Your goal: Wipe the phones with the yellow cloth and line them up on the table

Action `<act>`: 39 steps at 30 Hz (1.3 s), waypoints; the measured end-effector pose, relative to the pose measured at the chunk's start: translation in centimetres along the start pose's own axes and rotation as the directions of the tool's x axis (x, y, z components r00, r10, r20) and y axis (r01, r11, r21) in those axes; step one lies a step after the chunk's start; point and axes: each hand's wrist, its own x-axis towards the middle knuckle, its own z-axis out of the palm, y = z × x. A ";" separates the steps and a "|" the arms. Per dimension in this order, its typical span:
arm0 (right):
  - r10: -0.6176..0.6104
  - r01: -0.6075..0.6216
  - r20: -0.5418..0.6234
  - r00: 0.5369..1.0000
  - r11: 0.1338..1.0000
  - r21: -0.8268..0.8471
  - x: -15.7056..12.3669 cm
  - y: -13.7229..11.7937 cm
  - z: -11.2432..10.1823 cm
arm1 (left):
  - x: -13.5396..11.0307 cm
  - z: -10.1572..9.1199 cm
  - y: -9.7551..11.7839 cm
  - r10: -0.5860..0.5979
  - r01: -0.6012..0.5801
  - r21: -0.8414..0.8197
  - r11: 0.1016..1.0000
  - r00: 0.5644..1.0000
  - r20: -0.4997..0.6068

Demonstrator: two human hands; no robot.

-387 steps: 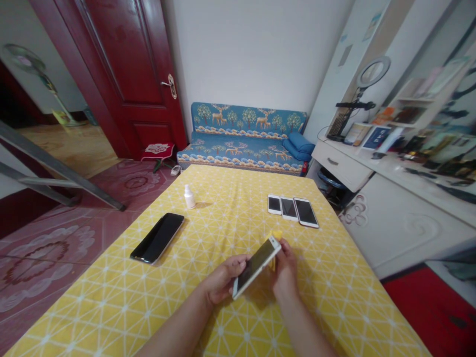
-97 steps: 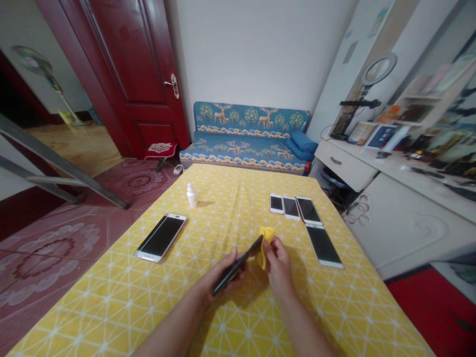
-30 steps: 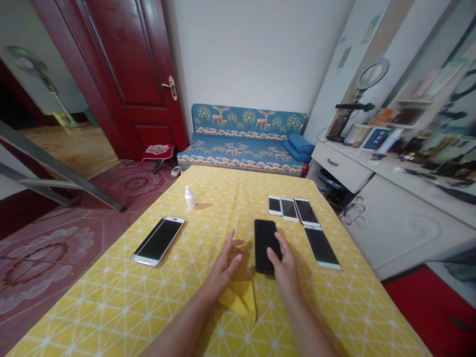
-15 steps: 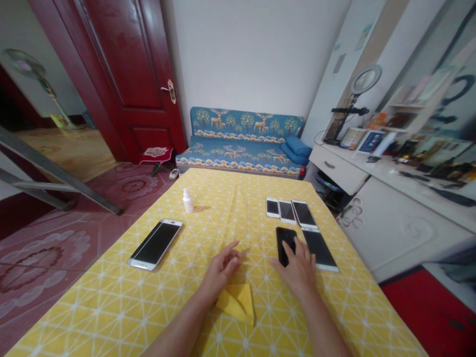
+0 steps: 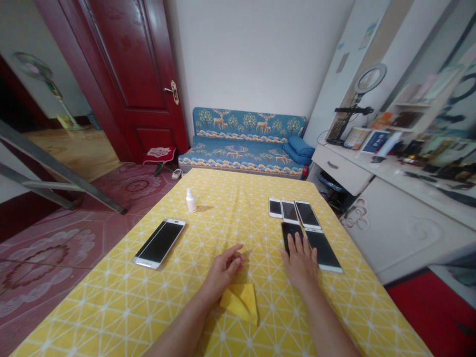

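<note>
At the near end of the yellow patterned tablecloth [image 5: 230, 218]: right hand [image 5: 299, 265] spread wide, fingers resting on a black smartphone [image 5: 290, 234], not gripping; phone lies flat, just left of a larger smartphone [image 5: 323, 250]. Left hand [image 5: 223, 270] empty, loosely curled, just beyond a folded yellow cloth [image 5: 240, 302].

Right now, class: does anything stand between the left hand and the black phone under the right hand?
Nothing visible does. Only the tablecloth lies between the left hand and the black phone, on which the right hand rests. The folded yellow cloth lies nearer the person, off that path.
</note>
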 end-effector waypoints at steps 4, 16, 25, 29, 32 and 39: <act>0.011 -0.011 0.002 1.000 1.000 -0.005 0.1 0.2 0.0 | 0.0 0.1 0.1 -0.015 0.015 0.028 0.999 1.000 -0.009; 0.015 -0.015 -0.010 1.000 0.999 0.034 0.6 1.0 0.6 | -0.1 0.2 0.3 -0.020 0.021 0.017 1.000 0.999 -0.035; -0.197 0.392 -0.370 0.908 0.711 0.584 -1.2 0.0 -0.2 | 0.5 -7.5 3.6 0.582 0.051 0.892 0.450 0.741 -0.336; -0.548 0.605 -0.336 0.766 0.438 0.666 -4.1 -3.2 -2.4 | -0.2 -11.3 4.2 0.669 0.458 0.858 0.233 0.565 -0.483; -0.684 0.640 -0.279 0.674 0.354 0.682 -6.0 -5.5 -4.1 | -0.6 -12.4 4.2 0.560 0.587 0.793 0.161 0.607 -0.563; -0.765 0.616 -0.100 0.636 0.425 0.663 -7.2 -7.0 -4.5 | -0.3 -12.5 4.1 0.379 0.705 0.708 0.030 0.648 -0.661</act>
